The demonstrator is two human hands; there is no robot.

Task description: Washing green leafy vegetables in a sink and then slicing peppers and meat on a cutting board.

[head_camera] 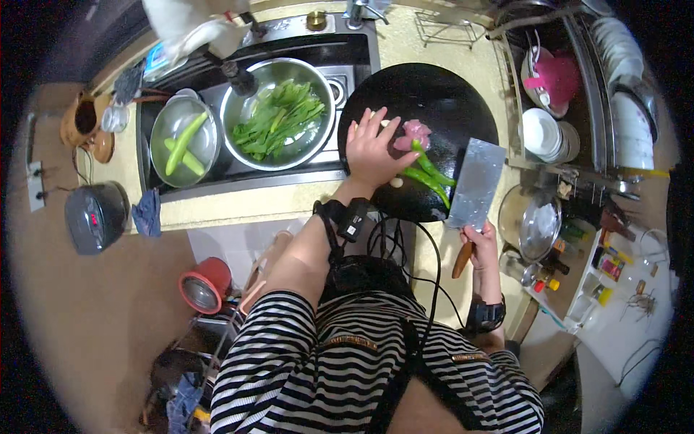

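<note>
On a round black cutting board [450,92] lie long green peppers [432,176], a piece of raw pink meat [414,134] and several pale garlic cloves [396,182]. My left hand [374,149] is spread over the board's left side, fingers apart, beside the meat and partly over garlic. Whether its palm touches the board I cannot tell. In my right hand [481,241] is a Chinese cleaver [475,184] with a wooden handle, its broad blade over the board's right edge, close to the pepper tips.
Left of the board, a steel basin [332,116] holds leafy greens and a metal bowl [157,157] holds light-green vegetables. A faucet [355,16] and a wire rack [447,32] are behind. At right, shelves hold stacked white bowls [541,133] and a glass lid [540,222]. Black cables [435,255] hang before me.
</note>
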